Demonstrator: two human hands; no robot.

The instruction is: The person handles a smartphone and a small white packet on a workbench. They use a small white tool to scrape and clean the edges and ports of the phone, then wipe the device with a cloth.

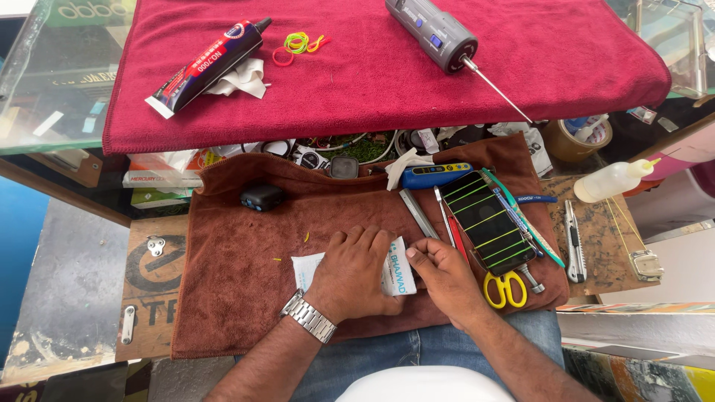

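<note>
The left hand [356,269] lies flat, palm down, over a small white packet [313,269] on the brown towel [231,298], fingers spread and pressing rather than gripping; it hides most of the packet, so only the white ends show at 9 and 3 o'clock of the hand. A metal wristwatch [309,316] sits on that wrist. The right hand [445,274] meets the packet's right end, thumb and forefinger pinched at its edge; whether they hold a tool there cannot be made out. Both forearms enter from 6 o'clock, across denim-clad knees.

At 2 o'clock of the right hand lies a phone [488,222] face up, bound with several yellow-green rubber bands. Yellow-handled scissors [506,288] lie at 3 o'clock of the right hand, blades tucked under the phone. Metal tweezers [418,214] and thin tools crowd the phone's left side, hard to tell apart. A blue-handled tool [436,175] lies at 12 o'clock of the hands, and a small black box [261,197] at 10 o'clock.

Between the brown towel and the red towel [372,82] is a shadowed gap of clutter, mostly unreadable. On the red towel rest an adhesive tube [205,68] with a crumpled tissue beside it, loose rubber bands [298,45], and a grey electric screwdriver [436,33], cut off at the top edge. At far 2 o'clock a squeeze bottle [611,181] holds pale liquid, and a utility knife [572,242] lies on the worn board.
</note>
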